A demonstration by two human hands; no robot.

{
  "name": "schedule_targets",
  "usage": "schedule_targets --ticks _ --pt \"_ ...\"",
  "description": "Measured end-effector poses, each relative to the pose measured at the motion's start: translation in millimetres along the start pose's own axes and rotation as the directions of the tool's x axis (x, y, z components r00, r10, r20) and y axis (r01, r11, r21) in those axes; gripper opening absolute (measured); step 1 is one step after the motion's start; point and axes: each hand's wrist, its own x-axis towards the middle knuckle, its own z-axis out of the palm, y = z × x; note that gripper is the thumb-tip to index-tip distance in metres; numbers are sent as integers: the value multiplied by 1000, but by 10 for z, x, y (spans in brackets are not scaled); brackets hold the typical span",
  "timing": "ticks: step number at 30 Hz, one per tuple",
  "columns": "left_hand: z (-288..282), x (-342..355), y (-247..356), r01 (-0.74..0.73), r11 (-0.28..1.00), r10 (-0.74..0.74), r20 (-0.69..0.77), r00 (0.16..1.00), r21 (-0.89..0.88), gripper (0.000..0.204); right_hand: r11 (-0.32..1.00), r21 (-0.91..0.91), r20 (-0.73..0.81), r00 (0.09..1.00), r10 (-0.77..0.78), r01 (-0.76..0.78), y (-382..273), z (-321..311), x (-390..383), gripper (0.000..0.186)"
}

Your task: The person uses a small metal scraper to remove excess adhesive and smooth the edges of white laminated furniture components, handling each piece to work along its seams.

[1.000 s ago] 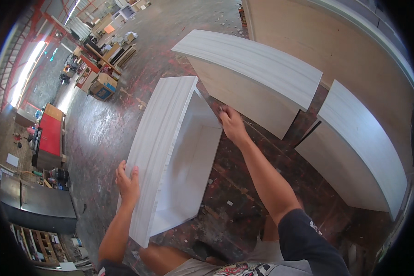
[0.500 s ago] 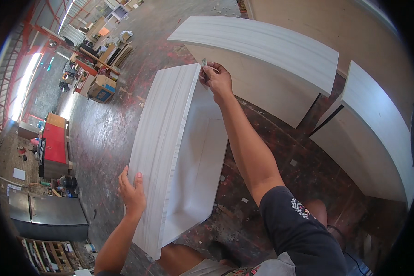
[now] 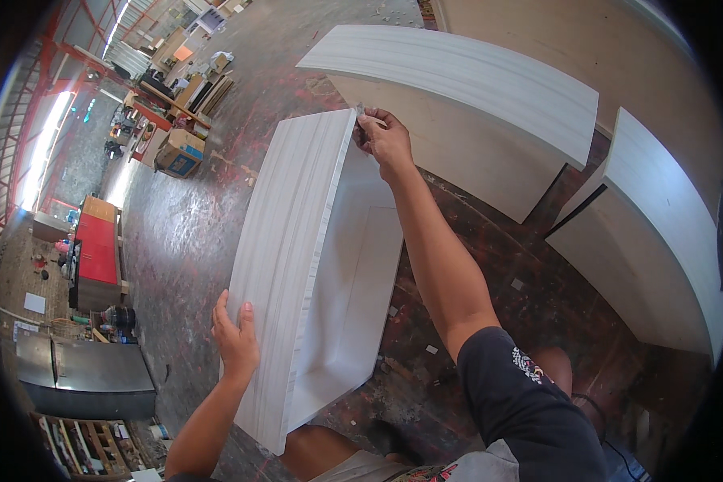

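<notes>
A drawer (image 3: 279, 217) with a pale, wood-grain front panel and a white box behind it stands tilted before me. My left hand (image 3: 236, 336) holds the panel's left edge near its lower end, thumb on the face and fingers at the edge. At the far right corner of the panel, my right hand (image 3: 386, 143) pinches a small, flat greyish piece (image 3: 360, 109) between thumb and fingertips. It is too small to name, and the hand partly hides it. That hand is right beside the panel's edge.
Two more drawers with the same pale fronts stand at the right, one at the far side (image 3: 458, 68) and one nearer (image 3: 659, 209). Scraps dot the dark floor (image 3: 185, 241). A cardboard box (image 3: 180, 153), a red cabinet (image 3: 98, 251) and a grey metal cabinet (image 3: 96, 365) stand at the left.
The view has shifted slightly, so the drawer and both hands appear a little further right. Both hands keep their places on the panel, and the right still pinches the small piece.
</notes>
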Motion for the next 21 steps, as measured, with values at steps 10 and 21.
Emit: schedule_targets --ticks 10,21 --pt "-2 6 22 -10 1000 10 -6 1000 -6 65 999 -41 4 999 33 -33 71 -29 26 29" --pt "10 0 -14 -19 999 19 -9 1000 39 65 981 -183 16 998 -59 61 -39 9 -71 25"
